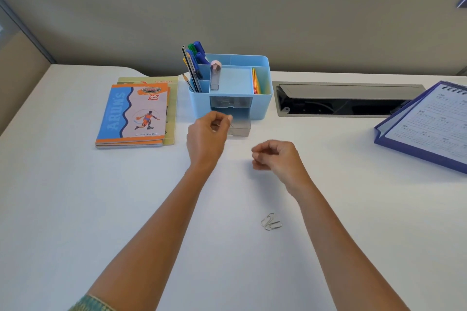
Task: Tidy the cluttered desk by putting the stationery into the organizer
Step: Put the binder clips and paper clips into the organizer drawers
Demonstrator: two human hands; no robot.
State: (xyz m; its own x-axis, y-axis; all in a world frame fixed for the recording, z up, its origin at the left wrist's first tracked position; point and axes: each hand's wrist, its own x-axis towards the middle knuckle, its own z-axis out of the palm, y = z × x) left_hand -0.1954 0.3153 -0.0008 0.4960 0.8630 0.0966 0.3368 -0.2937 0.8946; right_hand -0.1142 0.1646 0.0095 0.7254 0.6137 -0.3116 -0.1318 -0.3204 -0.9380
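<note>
Pinching a thin clip (230, 122) between thumb and forefinger, my left hand (206, 136) hovers at the near edge of the small clear drawer (240, 130). The drawer stands pulled out from the foot of the blue organizer (262, 103), so I judge it was left open to take small metal bits dropped from above. The piece is too small for me to be sure it is a paper clip. My right hand (274, 155) hangs just above the tabletop (75, 209) with its fingers curled in, and I cannot tell whether it holds anything. Two more paper clips (271, 221) lie loose nearer to me, well apart from the organizer, so I take them to be next. The pens (197, 58) stand upright in the tall left compartment and the sticky notes (256, 81) sit on edge in the narrow right one. The notebooks (134, 113) lie stacked to the left of the organizer.
</note>
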